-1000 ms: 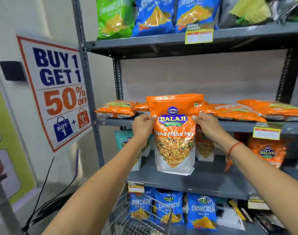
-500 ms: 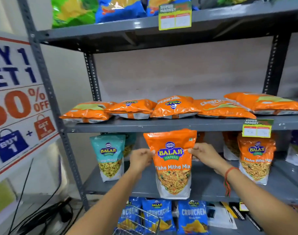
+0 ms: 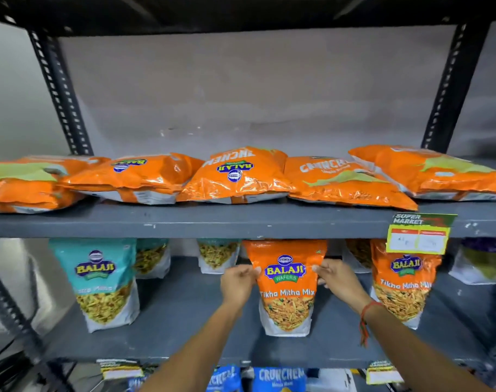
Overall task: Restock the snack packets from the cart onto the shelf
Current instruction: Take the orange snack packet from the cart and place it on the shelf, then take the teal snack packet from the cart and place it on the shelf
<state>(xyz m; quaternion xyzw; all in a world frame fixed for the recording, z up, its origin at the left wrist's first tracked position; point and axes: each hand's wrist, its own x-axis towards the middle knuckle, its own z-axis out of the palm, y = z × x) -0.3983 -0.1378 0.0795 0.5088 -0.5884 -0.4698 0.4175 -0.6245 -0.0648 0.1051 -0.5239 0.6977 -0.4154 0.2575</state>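
An orange Balaji Tikha Mitha Mix packet (image 3: 287, 295) stands upright on the grey lower shelf (image 3: 184, 332), its top under the shelf above. My left hand (image 3: 238, 282) pinches its left edge near the top. My right hand (image 3: 335, 280), with a red thread on the wrist, grips its right edge. A second orange Tikha Mitha packet (image 3: 402, 290) stands to the right, and a teal Balaji packet (image 3: 101, 284) to the left. The cart is out of view.
Several orange Crunchem bags (image 3: 235, 176) lie flat on the middle shelf (image 3: 212, 222), which carries a price tag (image 3: 417, 234). More packets stand at the back of the lower shelf. Blue Crunchem bags (image 3: 279, 379) sit below. Dark slotted uprights (image 3: 61, 89) frame the rack.
Both hands have carried the orange packet down and forward from in front of the middle shelf onto the lower shelf. The view has moved closer and to the right; the cart has dropped out of sight.
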